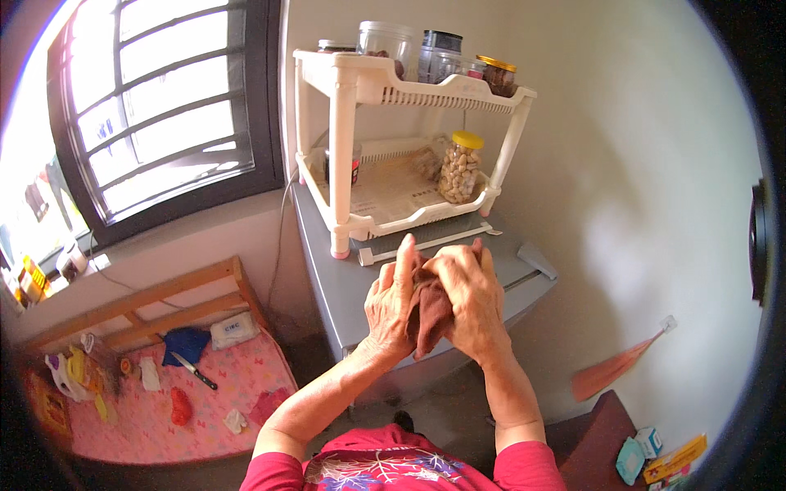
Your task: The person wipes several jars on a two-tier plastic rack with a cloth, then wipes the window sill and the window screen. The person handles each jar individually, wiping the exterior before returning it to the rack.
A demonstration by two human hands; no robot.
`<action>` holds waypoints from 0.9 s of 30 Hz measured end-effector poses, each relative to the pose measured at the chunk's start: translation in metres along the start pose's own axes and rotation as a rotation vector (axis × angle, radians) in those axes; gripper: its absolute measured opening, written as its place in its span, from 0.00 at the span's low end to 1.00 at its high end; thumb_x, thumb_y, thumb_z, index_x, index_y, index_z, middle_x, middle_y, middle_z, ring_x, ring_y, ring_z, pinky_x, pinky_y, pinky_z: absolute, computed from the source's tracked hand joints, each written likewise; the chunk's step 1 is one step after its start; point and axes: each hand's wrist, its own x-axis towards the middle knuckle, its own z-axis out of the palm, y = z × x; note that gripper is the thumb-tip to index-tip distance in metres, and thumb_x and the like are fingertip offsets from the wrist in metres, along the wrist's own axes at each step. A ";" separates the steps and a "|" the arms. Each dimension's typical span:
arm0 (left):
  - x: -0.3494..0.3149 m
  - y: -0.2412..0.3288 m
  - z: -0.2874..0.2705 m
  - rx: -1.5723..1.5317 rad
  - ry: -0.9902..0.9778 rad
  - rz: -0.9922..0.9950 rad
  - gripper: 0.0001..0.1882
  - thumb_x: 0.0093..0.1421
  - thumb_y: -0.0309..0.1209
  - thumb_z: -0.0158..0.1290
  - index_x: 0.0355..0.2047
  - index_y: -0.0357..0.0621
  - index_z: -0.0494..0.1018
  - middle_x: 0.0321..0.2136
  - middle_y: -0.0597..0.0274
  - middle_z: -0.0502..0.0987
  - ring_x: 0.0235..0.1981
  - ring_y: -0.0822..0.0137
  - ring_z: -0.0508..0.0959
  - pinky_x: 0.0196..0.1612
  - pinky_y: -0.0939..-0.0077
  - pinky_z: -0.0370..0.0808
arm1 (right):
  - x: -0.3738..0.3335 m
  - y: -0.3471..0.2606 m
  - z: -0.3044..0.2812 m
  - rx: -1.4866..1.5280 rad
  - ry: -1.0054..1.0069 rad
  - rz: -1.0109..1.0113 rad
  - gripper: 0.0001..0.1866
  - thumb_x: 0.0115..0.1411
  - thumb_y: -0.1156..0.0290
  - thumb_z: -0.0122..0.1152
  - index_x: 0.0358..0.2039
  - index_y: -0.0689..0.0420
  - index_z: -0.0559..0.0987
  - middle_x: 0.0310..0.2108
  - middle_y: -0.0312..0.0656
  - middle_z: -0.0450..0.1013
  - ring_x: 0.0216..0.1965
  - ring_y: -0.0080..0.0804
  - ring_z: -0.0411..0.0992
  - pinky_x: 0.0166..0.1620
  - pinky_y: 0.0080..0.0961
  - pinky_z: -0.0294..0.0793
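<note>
A crumpled dark brown cloth (430,309) is bunched between my two hands, above the near part of a grey flat top (322,278). My left hand (388,304) presses on the cloth's left side, its thumb pointing up. From the right, my right hand (470,296) closes around the cloth with bent fingers. Beyond my hands stands a cream two-tier plastic rack (350,155). On its lower tier is a yellow-lidded jar (460,173) of pale nuts.
Several jars, including a clear jar (383,42), stand on the rack's upper tier. At left, a knife (195,371) lies on a bed with a pink sheet (246,385), below a barred window (155,98). A reddish cloth (610,370) hangs on the right wall.
</note>
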 end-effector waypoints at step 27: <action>0.009 -0.008 0.002 -0.855 -0.060 -0.348 0.34 0.49 0.38 0.65 0.49 0.40 0.58 0.42 0.58 0.68 0.45 0.69 0.70 0.49 0.73 0.69 | -0.031 0.015 0.027 1.124 0.033 0.246 0.41 0.49 0.64 0.57 0.62 0.61 0.53 0.59 0.47 0.54 0.62 0.39 0.52 0.64 0.34 0.48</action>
